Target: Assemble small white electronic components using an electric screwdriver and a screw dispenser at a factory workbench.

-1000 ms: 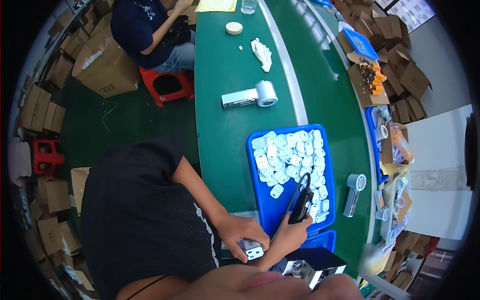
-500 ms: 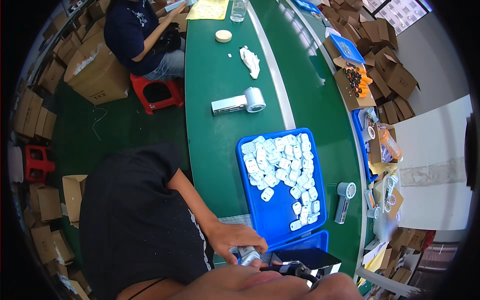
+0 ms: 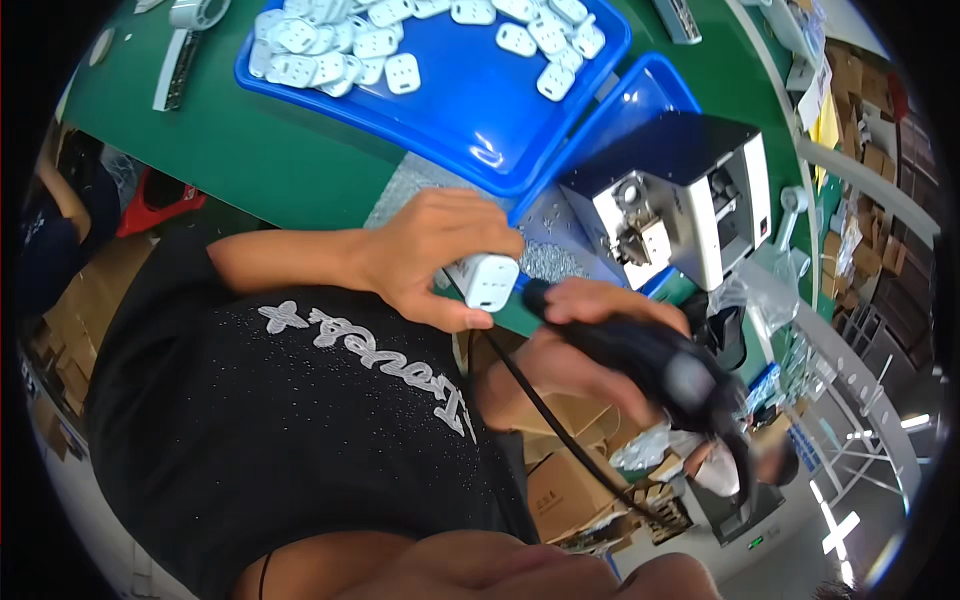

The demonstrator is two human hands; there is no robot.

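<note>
My left hand [image 3: 435,255] is wrapped round a white plastic housing [image 3: 489,281], its end face with small holes and a slot turned outward; the rest of it is hidden in my palm. Close by on the right, my right hand [image 3: 575,350] grips a black electric screwdriver [image 3: 665,370], blurred by motion, its front end pointing toward the housing. A black cord [image 3: 560,430] hangs below both hands. Beyond my hands, a blue tray [image 3: 440,125] holds many white caps [image 3: 403,73] with small holes, much like the housing's end face.
A black and silver screw feeder [image 3: 665,200] stands in a smaller blue tray [image 3: 655,80], with loose screws [image 3: 550,258] beside it. A handheld fan [image 3: 180,60] lies on the green table [image 3: 220,150] at the far left. Cardboard boxes [image 3: 570,495] stand below.
My view has swung, so the trays now appear higher and the screw feeder shows fully. The housing's end face and the screwdriver in my right hand have come into sight.
</note>
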